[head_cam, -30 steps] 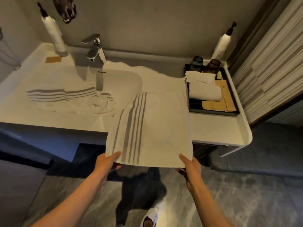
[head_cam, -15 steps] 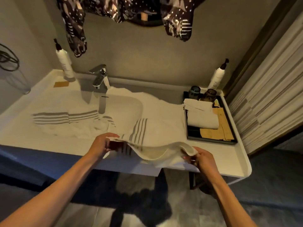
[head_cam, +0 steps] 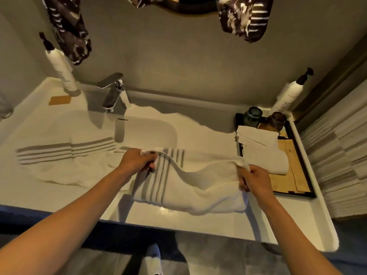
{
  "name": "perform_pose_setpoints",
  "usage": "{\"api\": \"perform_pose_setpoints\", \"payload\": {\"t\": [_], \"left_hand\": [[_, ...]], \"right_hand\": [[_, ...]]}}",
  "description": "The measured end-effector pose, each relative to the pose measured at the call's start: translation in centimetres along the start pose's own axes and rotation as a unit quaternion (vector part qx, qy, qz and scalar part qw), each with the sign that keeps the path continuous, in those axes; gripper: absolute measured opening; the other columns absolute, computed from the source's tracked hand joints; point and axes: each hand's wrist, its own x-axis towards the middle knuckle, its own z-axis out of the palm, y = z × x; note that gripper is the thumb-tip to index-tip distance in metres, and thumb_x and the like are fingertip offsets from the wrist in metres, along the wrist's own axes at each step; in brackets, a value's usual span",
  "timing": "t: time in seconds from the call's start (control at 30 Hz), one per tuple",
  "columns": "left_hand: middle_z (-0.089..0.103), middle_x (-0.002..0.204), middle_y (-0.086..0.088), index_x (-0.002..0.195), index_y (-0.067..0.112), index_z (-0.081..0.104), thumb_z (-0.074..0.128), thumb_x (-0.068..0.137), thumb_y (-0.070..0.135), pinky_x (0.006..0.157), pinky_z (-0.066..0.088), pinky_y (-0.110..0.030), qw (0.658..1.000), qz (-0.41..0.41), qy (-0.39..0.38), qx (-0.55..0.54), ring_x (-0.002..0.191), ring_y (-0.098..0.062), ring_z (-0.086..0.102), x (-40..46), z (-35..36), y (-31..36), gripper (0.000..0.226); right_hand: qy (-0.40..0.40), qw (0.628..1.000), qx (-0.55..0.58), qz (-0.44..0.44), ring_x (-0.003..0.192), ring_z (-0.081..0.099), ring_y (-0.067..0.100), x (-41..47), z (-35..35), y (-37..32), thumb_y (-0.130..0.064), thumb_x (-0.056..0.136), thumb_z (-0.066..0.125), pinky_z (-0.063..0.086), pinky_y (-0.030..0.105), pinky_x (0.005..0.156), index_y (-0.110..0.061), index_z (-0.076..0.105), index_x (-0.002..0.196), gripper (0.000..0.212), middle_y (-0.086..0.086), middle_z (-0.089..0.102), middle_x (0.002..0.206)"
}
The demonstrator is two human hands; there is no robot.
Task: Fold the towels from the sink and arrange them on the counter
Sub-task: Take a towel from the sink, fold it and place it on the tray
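Observation:
A white towel with grey stripes lies doubled over on the white counter, to the right of the sink. My left hand pinches its far left corners. My right hand pinches its far right corners. A second striped towel lies crumpled across the sink and the counter's left part. Folded white towels rest on a black tray at the right.
A chrome tap stands behind the sink. White pump bottles stand at the back left and back right. Two dark jars sit at the tray's far end. Patterned dark cloths hang above.
Both hands have carried the towel's near edge up and over to its far edge, folding it in half on the counter. It hung over the counter's front edge a second ago.

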Motion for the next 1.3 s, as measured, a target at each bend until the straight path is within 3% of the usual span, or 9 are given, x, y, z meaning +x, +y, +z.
{"api": "perform_pose_setpoints", "payload": {"t": [0.13, 0.2, 0.33, 0.43, 0.63, 0.87, 1.07, 1.2, 1.3], "left_hand": [[0.073, 0.074, -0.017, 0.101, -0.004, 0.065, 0.067, 0.088, 0.007, 0.068, 0.058, -0.038, 0.995, -0.063, 0.024, -0.071, 0.060, -0.024, 0.064, 4.0, 2.5, -0.8, 0.017], [0.071, 0.094, -0.006, 0.125, 0.009, 0.048, 0.061, 0.090, 0.004, 0.079, 0.056, -0.035, 0.991, -0.045, 0.087, -0.094, 0.079, -0.021, 0.064, 4.1, 4.7, -1.9, 0.038], [0.057, 0.126, 0.000, 0.128, 0.015, 0.055, 0.050, 0.092, 0.010, 0.105, 0.033, -0.021, 0.902, 0.391, 0.040, 0.181, 0.114, -0.013, 0.051, 0.8, 10.5, -3.9, 0.037], [0.038, 0.155, -0.006, 0.146, 0.013, 0.042, 0.043, 0.097, 0.019, 0.121, 0.021, -0.039, 0.800, 0.475, -0.096, 0.353, 0.144, -0.019, 0.032, 1.7, 13.5, -5.6, 0.050], [0.007, 0.165, -0.003, 0.157, 0.025, 0.013, 0.018, 0.102, 0.050, 0.122, 0.013, -0.050, 0.839, 0.333, -0.050, 0.428, 0.152, -0.022, 0.007, 5.6, 10.0, -7.5, 0.061], [0.041, 0.152, -0.008, 0.152, 0.019, 0.021, 0.063, 0.079, 0.068, 0.107, 0.041, -0.039, 0.992, -0.040, 0.022, 0.113, 0.133, -0.026, 0.047, 3.1, 5.7, -6.4, 0.098], [0.065, 0.075, -0.002, 0.073, 0.013, 0.061, 0.065, 0.090, 0.029, 0.065, 0.043, -0.029, 0.996, -0.071, 0.010, 0.058, 0.082, -0.026, 0.063, 2.9, 4.3, -5.6, 0.024], [0.064, 0.092, -0.008, 0.100, 0.004, 0.057, 0.054, 0.097, 0.033, 0.064, 0.040, -0.030, 0.990, -0.090, 0.049, 0.097, 0.092, -0.030, 0.060, 2.5, 4.2, -5.4, 0.029], [0.057, 0.132, -0.017, 0.140, -0.010, 0.034, 0.066, 0.085, 0.054, 0.081, 0.046, -0.033, 0.980, -0.186, 0.015, 0.069, 0.115, -0.036, 0.058, 2.7, 3.6, -5.7, 0.090]], "right_hand": [[0.041, 0.995, -0.085, -0.015, 0.065, 0.060, 0.023, 1.7, 2.2, -0.2, -0.019, 0.091, 0.063, 0.046, 0.029, 0.058, -0.017, 0.062, 0.093, 0.003, 0.005, 0.061, 0.068], [0.100, 0.990, -0.074, -0.069, 0.078, 0.060, 0.015, 0.4, 3.9, 0.0, -0.012, 0.096, 0.057, 0.044, 0.020, 0.067, -0.016, 0.055, 0.121, 0.025, 0.003, 0.063, 0.091], [0.062, 0.923, -0.214, -0.314, 0.117, 0.056, 0.023, -1.4, 9.5, 1.4, -0.002, 0.089, 0.063, 0.035, 0.029, 0.109, -0.013, 0.058, 0.125, 0.038, 0.009, 0.063, 0.124], [-0.013, 0.889, -0.333, -0.315, 0.136, 0.045, 0.021, 0.1, 11.0, 2.9, -0.016, 0.096, 0.053, 0.025, 0.037, 0.119, -0.014, 0.053, 0.138, 0.042, 0.004, 0.052, 0.144], [-0.016, 0.863, -0.447, -0.237, 0.151, 0.009, 0.020, 1.8, 9.1, 3.8, -0.040, 0.103, 0.020, 0.010, 0.043, 0.123, -0.018, 0.023, 0.155, 0.057, 0.001, 0.016, 0.163], [0.016, 0.860, -0.431, -0.271, 0.122, 0.055, 0.029, -1.5, 8.9, 3.7, -0.025, 0.096, 0.047, 0.041, 0.045, 0.104, -0.013, 0.058, 0.130, 0.037, 0.009, 0.057, 0.136], [0.039, 0.879, -0.403, -0.250, 0.103, 0.059, 0.025, -1.9, 8.6, 4.3, -0.027, 0.098, 0.046, 0.047, 0.040, 0.087, -0.016, 0.061, 0.120, 0.029, 0.007, 0.064, 0.118], [0.054, 0.874, -0.425, -0.230, 0.083, 0.058, 0.028, -0.6, 8.5, 3.0, -0.020, 0.093, 0.059, 0.043, 0.039, 0.069, -0.015, 0.064, 0.101, 0.011, 0.006, 0.061, 0.095], [0.029, 0.854, -0.429, -0.294, 0.093, 0.057, 0.026, 1.0, 9.5, 1.0, -0.014, 0.087, 0.063, 0.045, 0.039, 0.076, -0.020, 0.061, 0.116, 0.030, 0.001, 0.064, 0.109]]}}
